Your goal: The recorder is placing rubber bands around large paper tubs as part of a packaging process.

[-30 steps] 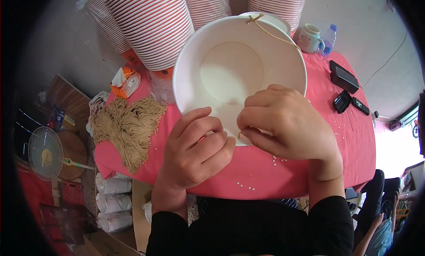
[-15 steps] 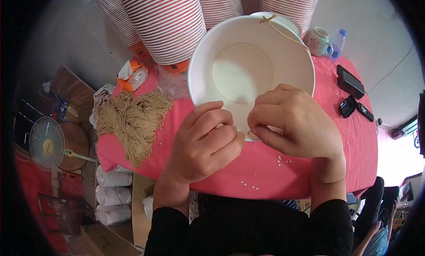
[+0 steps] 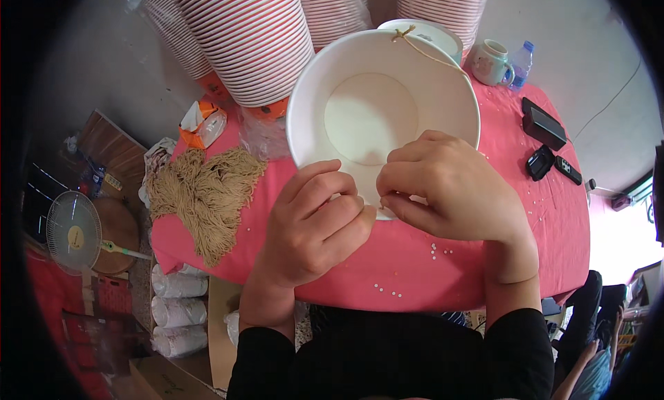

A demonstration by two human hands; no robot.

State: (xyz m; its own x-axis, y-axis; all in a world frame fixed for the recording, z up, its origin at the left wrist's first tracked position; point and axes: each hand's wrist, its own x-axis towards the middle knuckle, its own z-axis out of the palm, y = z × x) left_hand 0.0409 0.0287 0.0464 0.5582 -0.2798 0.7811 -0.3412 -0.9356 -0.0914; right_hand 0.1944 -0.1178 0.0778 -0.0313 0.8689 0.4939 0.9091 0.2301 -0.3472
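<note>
A large white paper bucket (image 3: 306, 109) is tipped with its mouth toward me, and its inside shows no contents. A tan cord (image 3: 434, 56) is knotted through its far rim and runs along the right side of the rim. My left hand (image 3: 319, 223) is closed on the near edge, fingers curled over the rim. Beside it, my right hand (image 3: 446, 185) pinches at the same edge with thumb and fingers together. Whatever lies between those fingertips is too small and covered to make out. The two hands' fingertips nearly meet.
Tall stacks of paper buckets (image 3: 252, 47) stand behind. A bundle of tan cords (image 3: 207, 196) lies left on the pink tablecloth (image 3: 346, 286), with small white discs (image 3: 387, 291) near me. A mug (image 3: 491, 62), bottle (image 3: 522, 66) and black case (image 3: 543, 123) sit right.
The bucket and both hands appear slightly lower and further left in the picture. The right fingertips have shifted a little at the near rim; the left hand keeps its hold.
</note>
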